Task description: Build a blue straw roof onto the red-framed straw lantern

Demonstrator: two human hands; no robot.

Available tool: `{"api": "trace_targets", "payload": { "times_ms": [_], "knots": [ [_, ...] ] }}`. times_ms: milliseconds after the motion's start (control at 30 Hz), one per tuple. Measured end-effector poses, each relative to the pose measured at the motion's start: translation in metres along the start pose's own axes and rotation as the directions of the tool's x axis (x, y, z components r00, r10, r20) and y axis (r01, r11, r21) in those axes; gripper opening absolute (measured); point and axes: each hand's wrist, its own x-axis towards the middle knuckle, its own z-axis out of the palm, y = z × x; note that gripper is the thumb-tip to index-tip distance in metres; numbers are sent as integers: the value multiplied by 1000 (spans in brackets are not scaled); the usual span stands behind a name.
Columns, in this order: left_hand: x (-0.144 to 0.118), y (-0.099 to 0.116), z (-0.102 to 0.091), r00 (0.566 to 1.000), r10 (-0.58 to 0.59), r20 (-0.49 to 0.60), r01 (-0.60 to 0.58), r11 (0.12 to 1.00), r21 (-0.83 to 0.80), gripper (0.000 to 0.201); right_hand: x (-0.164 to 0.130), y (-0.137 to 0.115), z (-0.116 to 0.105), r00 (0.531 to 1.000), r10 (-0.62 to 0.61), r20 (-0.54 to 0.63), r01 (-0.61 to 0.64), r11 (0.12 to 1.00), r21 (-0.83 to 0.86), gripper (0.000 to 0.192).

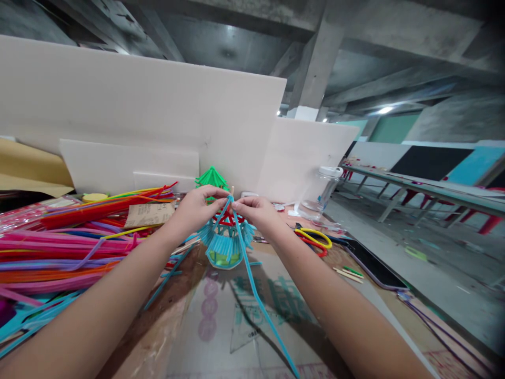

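A small blue pipe-cleaner model (226, 245), shaped like a little pavilion with red strands on top, stands on the table between my hands. My left hand (196, 208) pinches its blue strands at the top left. My right hand (257, 210) pinches a long blue pipe cleaner (260, 305) at the model's peak; the strand trails down toward me across the table. A thin wooden stick pokes up between my fingertips. Behind my hands stands a green pipe-cleaner roof piece (212, 179).
A big heap of coloured pipe cleaners (59, 247) fills the left of the table. Scissors with yellow and red handles (313, 239), a dark phone (373, 266) and a clear plastic jar (323, 195) lie to the right. White foam boards (138, 116) stand behind.
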Motion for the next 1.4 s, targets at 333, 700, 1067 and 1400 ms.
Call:
{"api": "trace_targets", "payload": {
  "times_ms": [333, 700, 1067, 1400],
  "knots": [
    [-2, 3, -2, 1000, 15, 1, -15, 1000, 25, 26, -2, -1, 1, 999, 29, -15, -28, 998, 56, 46],
    [-1, 2, -2, 1000, 26, -4, -26, 1000, 4, 25, 0, 1, 3, 1000, 22, -17, -20, 996, 86, 43],
    [-1, 0, -4, 1000, 14, 12, -14, 1000, 5, 26, -1, 1, 4, 1000, 6, -11, -5, 995, 100, 43],
    [-1, 0, -3, 1000, 2, 16, -2, 1000, 2, 25, -2, 0, 4, 999, -41, -21, 41, 999, 1, 41]
  ]
}}
